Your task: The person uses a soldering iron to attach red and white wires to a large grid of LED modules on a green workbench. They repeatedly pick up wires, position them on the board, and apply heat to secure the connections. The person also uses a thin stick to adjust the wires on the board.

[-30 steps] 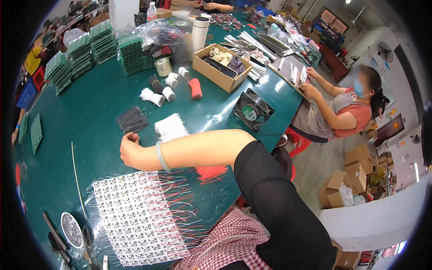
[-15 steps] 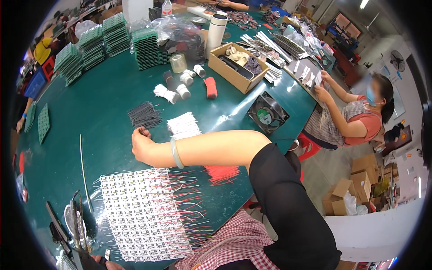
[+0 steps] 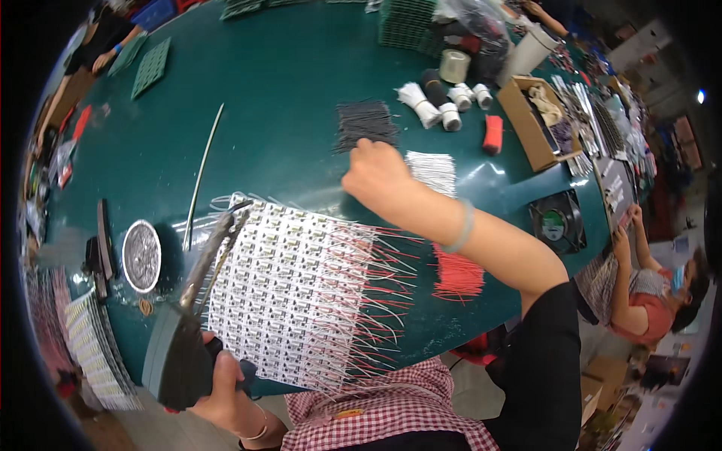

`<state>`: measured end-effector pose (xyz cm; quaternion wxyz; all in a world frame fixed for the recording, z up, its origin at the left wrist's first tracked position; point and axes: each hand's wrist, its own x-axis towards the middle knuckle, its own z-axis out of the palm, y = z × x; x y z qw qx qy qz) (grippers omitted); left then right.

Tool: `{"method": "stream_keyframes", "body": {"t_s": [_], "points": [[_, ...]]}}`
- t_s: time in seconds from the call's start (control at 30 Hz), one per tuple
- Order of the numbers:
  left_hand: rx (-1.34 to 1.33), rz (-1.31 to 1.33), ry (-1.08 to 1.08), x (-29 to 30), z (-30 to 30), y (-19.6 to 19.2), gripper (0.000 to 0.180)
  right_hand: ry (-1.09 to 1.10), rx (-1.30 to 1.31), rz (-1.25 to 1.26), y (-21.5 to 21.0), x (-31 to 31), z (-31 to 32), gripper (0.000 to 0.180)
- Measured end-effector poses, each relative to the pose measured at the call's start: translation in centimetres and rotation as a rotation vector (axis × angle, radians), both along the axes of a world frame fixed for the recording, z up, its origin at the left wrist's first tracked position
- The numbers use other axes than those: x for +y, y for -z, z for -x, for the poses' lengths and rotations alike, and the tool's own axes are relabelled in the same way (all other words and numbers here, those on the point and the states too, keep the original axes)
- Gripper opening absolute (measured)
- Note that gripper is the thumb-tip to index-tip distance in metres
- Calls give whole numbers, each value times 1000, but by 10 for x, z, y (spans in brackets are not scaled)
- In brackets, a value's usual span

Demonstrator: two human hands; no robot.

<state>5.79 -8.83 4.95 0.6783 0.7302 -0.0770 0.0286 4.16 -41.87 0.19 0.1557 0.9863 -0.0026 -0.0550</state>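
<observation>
My left hand (image 3: 226, 395) is wrapped round the handle of a dark soldering gun (image 3: 180, 349). The gun's tip reaches over the upper left edge of a white sheet of small circuit boards (image 3: 278, 293). Red and white wires (image 3: 383, 301) stick out from the sheet's right side. My right hand (image 3: 376, 171) is closed at the near edge of a pile of black wires (image 3: 365, 124); its fingertips are hidden, so what they grip cannot be made out. Beside it lie a pile of white wires (image 3: 431, 171) and, nearer me, red wires (image 3: 457, 274).
A round metal dish (image 3: 141, 255) stands left of the sheet. A thin pale rod (image 3: 201, 173) lies beyond it. Rolled wire bundles (image 3: 417, 104), an open cardboard box (image 3: 530, 124) and a black fan (image 3: 556, 220) are at the right. A co-worker (image 3: 647, 297) sits there.
My view has turned, shifting the table contents. My left hand and the soldering gun have come up from the lower edge to the sheet. My right hand stays by the black wires.
</observation>
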Motion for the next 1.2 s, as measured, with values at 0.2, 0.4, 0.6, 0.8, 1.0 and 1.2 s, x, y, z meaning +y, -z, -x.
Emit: {"method": "stream_keyframes", "body": {"t_s": [0.2, 0.4, 0.6, 0.8, 1.0, 1.2], "points": [[224, 12, 35, -32, 3, 7, 56, -22, -382, -458, 0, 22, 48, 15], [439, 34, 170, -35, -1, 22, 55, 62, -532, -733, 23, 56, 58, 25], [352, -74, 311, -23, 0, 42, 48, 42, -585, -660, 40, 66, 58, 28], [277, -133, 379, -34, 2, 42, 35, -4, -605, -582, 42, 70, 57, 28], [259, -188, 407, -42, 0, 41, 30, -15, -595, -538, 44, 70, 55, 28], [284, -197, 425, -42, 2, 43, 28, -18, -565, -518, 43, 70, 53, 29]]}}
